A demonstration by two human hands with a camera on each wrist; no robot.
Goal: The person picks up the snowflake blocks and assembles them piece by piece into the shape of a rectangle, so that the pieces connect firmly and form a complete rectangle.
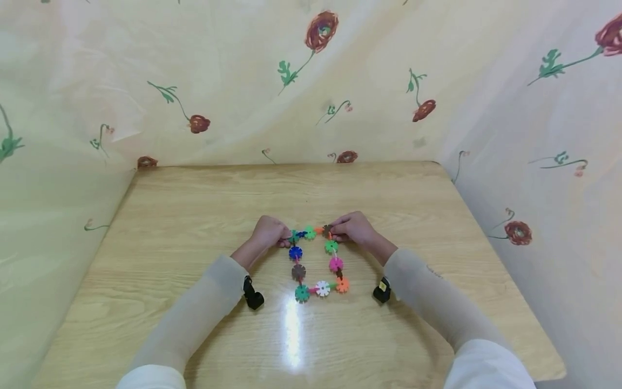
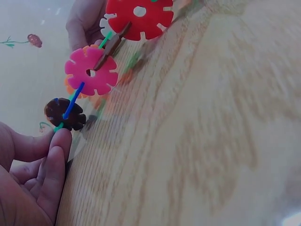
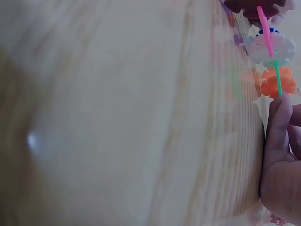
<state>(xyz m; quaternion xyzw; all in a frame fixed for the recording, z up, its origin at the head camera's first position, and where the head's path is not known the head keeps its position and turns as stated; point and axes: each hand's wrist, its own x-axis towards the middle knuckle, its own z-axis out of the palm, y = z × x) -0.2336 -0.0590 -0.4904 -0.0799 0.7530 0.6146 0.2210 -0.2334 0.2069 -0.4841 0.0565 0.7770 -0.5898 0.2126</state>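
Note:
A square ring of interlocking plastic snowflake discs (image 1: 298, 272) in several colours lies on the wooden table between the hands. At its far left corner, by a teal disc, my left hand (image 1: 269, 232) pinches the ring. My right hand (image 1: 356, 227) pinches the far right corner, at a brown disc (image 1: 328, 230). In the left wrist view, thumb and fingers grip just below a dark brown disc (image 2: 65, 114); a pink disc (image 2: 91, 70) and a red disc (image 2: 139, 19) follow it. The right wrist view shows fingertips at an orange disc (image 3: 278, 83), beside a white disc (image 3: 272, 49).
The wooden table (image 1: 194, 200) reaches back to a flower-patterned sheet (image 1: 233, 81) that hangs behind and at both sides. A black wrist camera (image 1: 253, 294) is strapped to the left arm, another black camera (image 1: 382, 290) to the right. Light glares off the tabletop near the front.

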